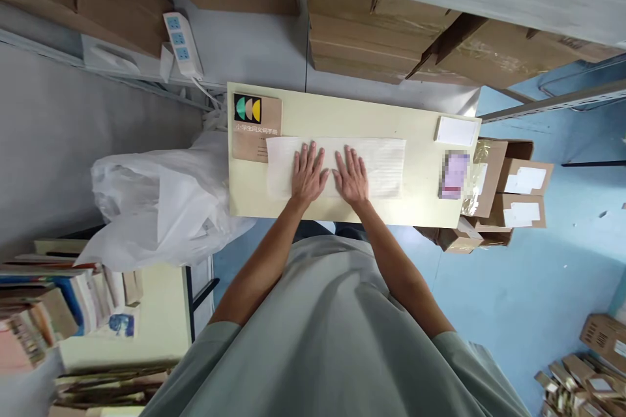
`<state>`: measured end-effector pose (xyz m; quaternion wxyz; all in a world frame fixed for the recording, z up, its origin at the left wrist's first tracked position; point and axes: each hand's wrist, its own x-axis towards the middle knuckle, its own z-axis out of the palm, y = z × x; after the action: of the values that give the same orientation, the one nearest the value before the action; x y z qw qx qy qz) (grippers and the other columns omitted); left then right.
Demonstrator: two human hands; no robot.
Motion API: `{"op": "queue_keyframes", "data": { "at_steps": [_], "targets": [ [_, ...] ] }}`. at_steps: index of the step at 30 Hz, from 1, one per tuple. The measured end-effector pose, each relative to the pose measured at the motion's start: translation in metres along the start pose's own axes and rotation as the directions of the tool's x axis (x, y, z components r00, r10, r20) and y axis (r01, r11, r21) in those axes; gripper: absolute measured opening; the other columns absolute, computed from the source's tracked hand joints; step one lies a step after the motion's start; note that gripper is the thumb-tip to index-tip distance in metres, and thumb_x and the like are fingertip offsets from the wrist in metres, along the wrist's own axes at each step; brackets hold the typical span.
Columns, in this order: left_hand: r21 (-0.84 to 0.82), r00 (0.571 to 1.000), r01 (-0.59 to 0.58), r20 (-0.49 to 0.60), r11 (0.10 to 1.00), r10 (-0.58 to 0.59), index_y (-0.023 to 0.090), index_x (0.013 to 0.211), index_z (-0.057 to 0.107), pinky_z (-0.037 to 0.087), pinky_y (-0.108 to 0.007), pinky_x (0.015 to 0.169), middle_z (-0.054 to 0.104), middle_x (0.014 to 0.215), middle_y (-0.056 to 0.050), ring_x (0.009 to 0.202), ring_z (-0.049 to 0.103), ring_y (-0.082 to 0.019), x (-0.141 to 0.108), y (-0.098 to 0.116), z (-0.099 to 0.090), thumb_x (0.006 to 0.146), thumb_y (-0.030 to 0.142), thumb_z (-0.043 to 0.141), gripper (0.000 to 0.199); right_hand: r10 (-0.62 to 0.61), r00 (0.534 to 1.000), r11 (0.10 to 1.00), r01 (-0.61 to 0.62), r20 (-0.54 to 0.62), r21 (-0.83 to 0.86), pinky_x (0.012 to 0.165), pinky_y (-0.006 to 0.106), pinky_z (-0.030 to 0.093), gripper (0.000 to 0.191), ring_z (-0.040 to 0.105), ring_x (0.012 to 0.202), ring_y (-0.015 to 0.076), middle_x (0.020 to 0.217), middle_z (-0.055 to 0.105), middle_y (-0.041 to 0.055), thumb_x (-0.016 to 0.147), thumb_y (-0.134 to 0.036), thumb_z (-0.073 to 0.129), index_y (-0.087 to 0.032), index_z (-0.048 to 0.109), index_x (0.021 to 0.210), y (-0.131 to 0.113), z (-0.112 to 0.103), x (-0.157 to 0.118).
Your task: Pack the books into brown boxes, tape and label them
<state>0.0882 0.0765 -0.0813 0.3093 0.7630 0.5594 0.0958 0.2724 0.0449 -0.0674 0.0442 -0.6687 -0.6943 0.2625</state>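
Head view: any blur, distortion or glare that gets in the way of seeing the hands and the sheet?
Head view: the left hand and right hand lie flat and sharp on the white sheet; light is even, with no glare on the table; wide-lens distortion bends the shelf edges; a pixelated patch hides one item at the table's right; the books at lower left are smeared.

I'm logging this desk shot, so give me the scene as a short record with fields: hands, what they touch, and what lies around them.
left hand: left hand flat, fingers spread, on the white sheet
right hand: right hand flat on the same sheet, beside the left
surface: pale table
left of sheet: brown book, partly under the sheet's edge
right end: white pad
beside table: white plastic bag
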Motion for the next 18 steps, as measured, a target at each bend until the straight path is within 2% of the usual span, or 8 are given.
{"op": "queue_keyframes", "data": {
  "at_steps": [4,7,10,13,15,17,18],
  "targets": [
    [-0.012,1.0,-0.005,-0.016,1.0,0.005,0.015,0.178,0.04,0.002,-0.063,0.145,0.017,0.191,-0.015,0.179,0.001,-0.035,-0.005,-0.035,-0.021,0.113,0.057,0.041,0.078,0.172,0.977,0.981,-0.182,-0.128,-0.071,0.142,0.066,0.016,0.079,0.009,0.18,0.0347,0.191,0.017,0.0166,0.117,-0.061,0.035,-0.016,0.031,0.182,0.061,-0.022,-0.031],
    [-0.035,1.0,-0.003,-0.016,0.999,0.003,0.014,0.177,0.041,0.006,-0.062,0.145,0.019,0.19,-0.016,0.179,0.003,-0.036,-0.01,-0.048,-0.032,0.112,0.062,0.041,0.081,0.236,0.956,0.959,-0.258,-0.175,-0.114,0.14,0.069,0.019,0.083,0.012,0.179,0.0368,0.191,0.018,0.0204,0.116,-0.063,0.035,-0.013,0.028,0.182,0.093,-0.035,-0.049],
    [-0.051,0.999,-0.007,-0.033,0.999,0.005,0.011,0.177,0.039,0.011,-0.059,0.145,0.024,0.189,-0.019,0.179,0.008,-0.036,-0.016,-0.049,-0.046,0.113,0.064,0.036,0.083,0.253,0.951,0.951,-0.278,-0.177,-0.136,0.139,0.069,0.021,0.085,0.013,0.179,0.0381,0.19,0.018,0.0236,0.116,-0.063,0.032,-0.01,0.026,0.182,0.1,-0.041,-0.057],
    [-0.076,0.987,0.059,-0.145,0.995,-0.07,0.012,0.175,0.04,0.017,-0.056,0.145,0.029,0.187,-0.021,0.179,0.016,-0.035,-0.019,-0.057,-0.069,0.115,0.062,0.035,0.079,0.263,0.948,0.95,-0.287,-0.178,-0.123,0.14,0.068,0.019,0.088,0.009,0.179,0.0392,0.19,0.014,0.0261,0.116,-0.063,0.031,-0.005,0.021,0.182,0.092,-0.044,-0.062],
    [-0.13,0.942,0.158,-0.276,0.979,-0.189,0.015,0.174,0.041,0.023,-0.057,0.144,0.034,0.185,-0.022,0.177,0.023,-0.036,-0.013,-0.073,-0.089,0.115,0.06,0.038,0.074,0.259,0.948,0.955,-0.28,-0.186,-0.1,0.14,0.068,0.018,0.089,0.006,0.179,0.0394,0.19,0.011,0.0264,0.117,-0.062,0.03,-0.004,0.017,0.182,0.084,-0.046,-0.064],
    [-0.197,0.862,0.285,-0.375,0.938,-0.341,0.016,0.17,0.044,0.031,-0.061,0.14,0.039,0.181,-0.025,0.174,0.03,-0.039,0.001,-0.097,-0.11,0.113,0.059,0.046,0.072,0.246,0.95,0.961,-0.264,-0.19,-0.078,0.141,0.068,0.017,0.088,0.004,0.179,0.0389,0.191,0.01,0.0256,0.117,-0.061,0.029,-0.004,0.015,0.183,0.076,-0.047,-0.065],
    [-0.214,0.821,0.366,-0.384,0.906,-0.422,0.014,0.165,0.047,0.037,-0.063,0.135,0.04,0.179,-0.028,0.171,0.034,-0.043,0.009,-0.11,-0.12,0.109,0.059,0.057,0.072,0.238,0.953,0.964,-0.255,-0.188,-0.069,0.141,0.068,0.018,0.087,0.004,0.179,0.0385,0.191,0.01,0.025,0.117,-0.06,0.029,-0.005,0.014,0.183,0.072,-0.047,-0.065]
  ]
}}
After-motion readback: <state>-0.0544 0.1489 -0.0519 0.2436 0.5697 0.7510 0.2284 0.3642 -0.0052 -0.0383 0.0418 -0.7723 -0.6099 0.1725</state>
